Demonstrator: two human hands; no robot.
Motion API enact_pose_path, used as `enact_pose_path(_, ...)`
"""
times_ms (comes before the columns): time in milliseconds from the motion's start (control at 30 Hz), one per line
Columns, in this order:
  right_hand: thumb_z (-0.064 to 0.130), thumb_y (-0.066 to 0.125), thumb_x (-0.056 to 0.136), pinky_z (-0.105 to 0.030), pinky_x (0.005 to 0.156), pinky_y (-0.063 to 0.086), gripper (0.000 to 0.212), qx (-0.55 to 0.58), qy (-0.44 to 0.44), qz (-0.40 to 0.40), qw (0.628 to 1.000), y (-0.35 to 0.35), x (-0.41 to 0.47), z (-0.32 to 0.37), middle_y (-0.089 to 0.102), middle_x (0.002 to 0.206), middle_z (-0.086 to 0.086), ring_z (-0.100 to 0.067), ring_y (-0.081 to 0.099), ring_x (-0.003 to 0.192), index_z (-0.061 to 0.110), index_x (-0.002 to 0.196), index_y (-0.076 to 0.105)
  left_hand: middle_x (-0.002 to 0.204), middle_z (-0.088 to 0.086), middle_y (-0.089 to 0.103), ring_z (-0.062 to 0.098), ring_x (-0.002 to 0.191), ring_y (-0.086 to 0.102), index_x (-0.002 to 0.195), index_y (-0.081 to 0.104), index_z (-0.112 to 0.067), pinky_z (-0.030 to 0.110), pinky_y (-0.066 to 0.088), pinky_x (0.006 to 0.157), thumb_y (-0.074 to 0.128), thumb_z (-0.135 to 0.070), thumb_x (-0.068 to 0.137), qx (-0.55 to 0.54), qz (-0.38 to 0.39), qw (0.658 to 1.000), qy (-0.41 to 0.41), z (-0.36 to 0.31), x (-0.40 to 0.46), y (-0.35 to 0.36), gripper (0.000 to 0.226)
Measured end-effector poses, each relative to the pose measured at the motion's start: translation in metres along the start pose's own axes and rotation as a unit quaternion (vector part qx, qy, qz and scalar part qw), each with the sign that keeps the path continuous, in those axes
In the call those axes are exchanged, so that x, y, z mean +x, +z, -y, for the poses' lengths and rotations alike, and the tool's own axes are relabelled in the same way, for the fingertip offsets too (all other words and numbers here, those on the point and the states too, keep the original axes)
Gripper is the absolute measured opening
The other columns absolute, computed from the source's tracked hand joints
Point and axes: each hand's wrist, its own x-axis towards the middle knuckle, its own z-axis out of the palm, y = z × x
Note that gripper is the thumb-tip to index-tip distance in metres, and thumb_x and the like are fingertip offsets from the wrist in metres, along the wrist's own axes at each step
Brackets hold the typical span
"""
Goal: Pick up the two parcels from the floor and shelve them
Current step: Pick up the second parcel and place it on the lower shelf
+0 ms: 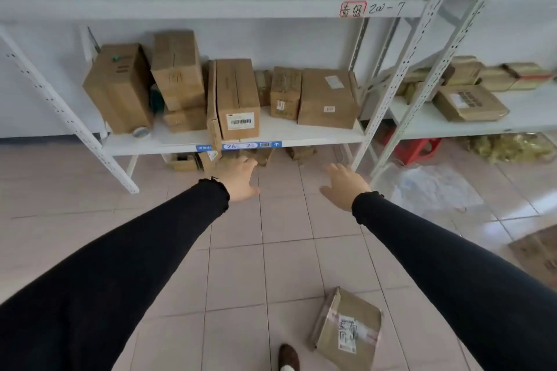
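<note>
A parcel (346, 330) lies tilted on the tiled floor (241, 265) near the person's shoe (288, 357), low in the view and well apart from both hands. The left hand (238, 179) and right hand (343, 187) reach forward above the floor toward the shelf (301, 137), fingers (251, 163) spread loose and holding nothing. Cardboard boxes (238, 98) crowd that shelf; its front edge carries a blue label (251, 145).
</note>
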Motion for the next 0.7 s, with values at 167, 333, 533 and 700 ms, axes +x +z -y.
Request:
enact_pose_path(167,0.028,0.053,0.094,-0.044,0.103,0.042,0.055,0.013,0.048,0.071,0.996,0.089,-0.085,-0.009,0.048,0.143,-0.012,-0.032,0.042,0.131,0.012,0.144,0.038,0.161,0.011,0.039,0.031,0.145,0.039,0.158,0.034,-0.009,0.042,0.040,0.114,0.064,-0.037,0.096,-0.040,0.073,0.996,-0.010,-0.003,-0.070,0.095,0.074)
enact_pose_path(333,0.026,0.052,0.092,-0.043,0.103,0.042,0.056,0.020,0.073,0.127,0.989,0.167,-0.153,-0.028,0.048,0.143,-0.009,-0.030,0.044,0.129,0.013,0.145,0.037,0.159,0.011,0.042,0.031,0.144,0.039,0.154,0.038,-0.010,0.039,0.038,0.112,0.062,-0.031,0.096,-0.062,0.123,0.990,-0.030,-0.012,-0.123,0.185,0.067)
enact_pose_path(533,0.024,0.049,0.093,-0.043,0.103,0.041,0.052,0.036,0.105,0.162,0.981,0.234,-0.212,-0.089,0.051,0.140,-0.010,-0.030,0.044,0.128,0.013,0.143,0.038,0.160,0.011,0.040,0.031,0.144,0.039,0.155,0.037,-0.009,0.038,0.036,0.113,0.061,-0.030,0.097,-0.090,0.172,0.980,-0.040,-0.060,-0.154,0.281,0.066)
enact_pose_path(700,0.022,0.051,0.089,-0.042,0.099,0.044,0.052,0.044,0.130,0.194,0.971,0.298,-0.252,-0.168,0.052,0.136,-0.009,-0.030,0.045,0.125,0.014,0.140,0.042,0.158,0.014,0.041,0.031,0.144,0.040,0.156,0.036,-0.009,0.039,0.037,0.112,0.060,-0.030,0.096,-0.109,0.210,0.970,-0.056,-0.122,-0.154,0.372,0.068)
